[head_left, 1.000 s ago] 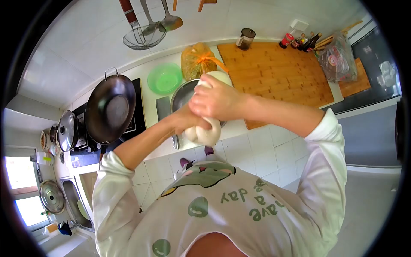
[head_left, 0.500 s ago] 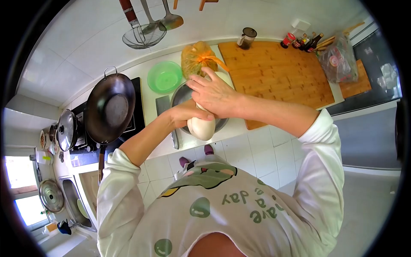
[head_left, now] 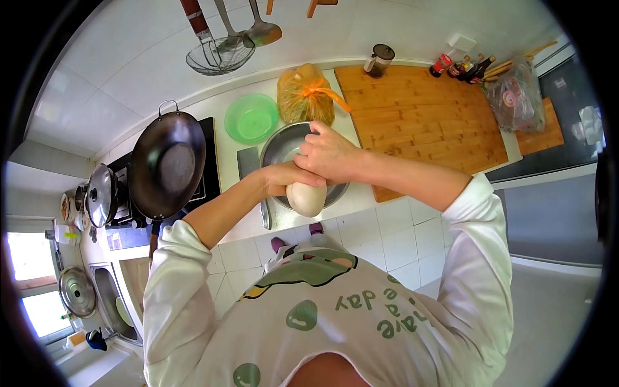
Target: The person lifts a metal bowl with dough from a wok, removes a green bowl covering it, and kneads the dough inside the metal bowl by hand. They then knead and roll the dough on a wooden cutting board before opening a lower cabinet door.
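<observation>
At mid-frame, over the steel bowl (head_left: 280,143), your left hand (head_left: 284,175) has its fingers around the white dough (head_left: 306,200); your right hand (head_left: 327,155) curls atop, its grasp hidden. Uneven squeezing could slip the dough past the rim.

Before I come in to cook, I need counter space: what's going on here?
A person grips a pale, dough-like lump over a metal bowl with the left hand. The right hand is folded against the left, its hold partly hidden. A wooden board lies to the right; a green bowl sits beyond, to the left.
</observation>
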The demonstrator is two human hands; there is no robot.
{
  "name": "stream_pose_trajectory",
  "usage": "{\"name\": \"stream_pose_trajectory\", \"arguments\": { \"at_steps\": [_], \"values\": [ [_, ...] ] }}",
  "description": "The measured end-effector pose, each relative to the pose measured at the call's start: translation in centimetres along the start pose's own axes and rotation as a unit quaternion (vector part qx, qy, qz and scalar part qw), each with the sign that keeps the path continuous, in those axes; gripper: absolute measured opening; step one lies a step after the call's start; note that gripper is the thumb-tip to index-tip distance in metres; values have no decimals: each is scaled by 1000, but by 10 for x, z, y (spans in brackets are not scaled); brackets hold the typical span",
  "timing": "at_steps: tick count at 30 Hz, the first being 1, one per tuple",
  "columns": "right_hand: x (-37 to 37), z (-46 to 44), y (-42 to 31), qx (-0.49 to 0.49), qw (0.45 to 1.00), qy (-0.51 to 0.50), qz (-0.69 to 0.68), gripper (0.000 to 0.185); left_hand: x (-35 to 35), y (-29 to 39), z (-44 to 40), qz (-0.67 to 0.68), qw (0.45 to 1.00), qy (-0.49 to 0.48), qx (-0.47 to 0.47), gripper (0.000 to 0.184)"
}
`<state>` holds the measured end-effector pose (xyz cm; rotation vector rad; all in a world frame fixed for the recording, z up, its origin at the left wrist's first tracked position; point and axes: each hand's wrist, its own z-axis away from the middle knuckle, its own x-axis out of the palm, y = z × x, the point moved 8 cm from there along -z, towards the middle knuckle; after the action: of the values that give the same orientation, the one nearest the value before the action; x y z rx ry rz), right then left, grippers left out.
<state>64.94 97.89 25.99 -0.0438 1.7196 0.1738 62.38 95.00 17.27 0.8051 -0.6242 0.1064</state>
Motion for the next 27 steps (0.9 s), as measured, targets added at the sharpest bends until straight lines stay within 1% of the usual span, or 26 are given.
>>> {"name": "stream_pose_trajectory", "arguments": {
  "at_steps": [1, 2, 4, 5, 6, 7, 8, 9, 10, 11, 12, 13, 14, 15, 16, 17, 18, 19, 20, 21, 22, 23, 24, 25, 26, 27],
  "values": [
    [7, -1, 0, -2, 999, -23, 24, 15, 0, -1, -2, -29, 1000, 0, -7, 61],
    [11, -2, 0, 0, 999, -24, 24, 15, -4, -4, -6, -30, 1000, -2, -8, 61],
    [29, -2, 4, 41, 995, -92, 13, 14, -17, -4, -13, -160, 985, 57, 18, 57],
    [32, -2, 4, 40, 995, -93, 13, 14, -21, -3, -15, -159, 986, 57, 18, 57],
    [41, -1, 15, 102, 985, -134, -46, 16, -30, 9, -10, -351, 926, 138, -12, 53],
    [51, 0, 26, 162, 966, -175, -102, 19, -33, 28, -1, -526, 822, 215, -43, 49],
    [57, -2, 32, 156, 967, -175, -101, 19, -28, 47, 7, -617, 729, 288, -64, 43],
    [67, 3, 45, 244, 924, -193, -221, 25, -34, 47, 9, -614, 730, 292, -65, 43],
    [77, 12, 55, 328, 860, -205, -334, 32, -23, 61, 6, -691, 666, 275, 51, 39],
    [78, 18, 53, 326, 861, -203, -332, 32, -11, 69, 4, -754, 585, 250, 165, 35],
    [71, 24, 46, 358, 796, -123, -472, 34, -10, 70, 2, -785, 515, 239, 249, 31],
    [66, 32, 42, 378, 705, -41, -599, 36, -15, 71, 3, -784, 514, 242, 248, 31],
    [100, 39, 36, 374, 601, -34, -706, 44, -4, 76, 10, -797, 447, 229, 336, 28],
    [99, 39, 33, 372, 604, -35, -704, 44, 7, 80, 19, -800, 371, 214, 421, 25],
    [97, 36, 20, 345, 507, 4, -790, 46, 7, 85, 19, -799, 372, 215, 421, 25],
    [94, 33, 8, 313, 399, 45, -861, 47, 12, 93, 28, -765, 365, 224, 480, 23],
    [82, 26, 3, 266, 354, 89, -892, 38, 15, 101, 37, -728, 357, 233, 537, 20],
    [66, 19, -2, 267, 353, 89, -892, 38, 9, 102, 32, -728, 358, 232, 537, 20],
    [23, 7, -1, 152, 476, 146, -854, 31, -7, 106, 27, -690, 385, 276, 547, 20],
    [-25, 5, -5, 34, 584, 198, -787, 25, -26, 106, 17, -648, 411, 319, 557, 21],
    [-53, 9, -1, 29, 599, 216, -770, 20, -81, 93, -5, -589, 477, 388, 525, 34],
    [-54, 17, 8, 34, 599, 229, -766, 20, -76, 92, -6, -595, 478, 375, 527, 34],
    [-50, 30, 26, 63, 510, 284, -809, 22, -105, 84, -4, -515, 586, 483, 399, 43],
    [-41, 44, 40, 91, 414, 328, -844, 24, -137, 61, 1, -406, 665, 576, 248, 52],
    [-27, 63, 53, 166, 417, 357, -820, 25, -161, 41, -11, -329, 726, 556, 234, 69],
    [-10, 85, 65, 240, 418, 382, -789, 26, -166, 30, -20, -328, 729, 556, 230, 69]
  ]
}}
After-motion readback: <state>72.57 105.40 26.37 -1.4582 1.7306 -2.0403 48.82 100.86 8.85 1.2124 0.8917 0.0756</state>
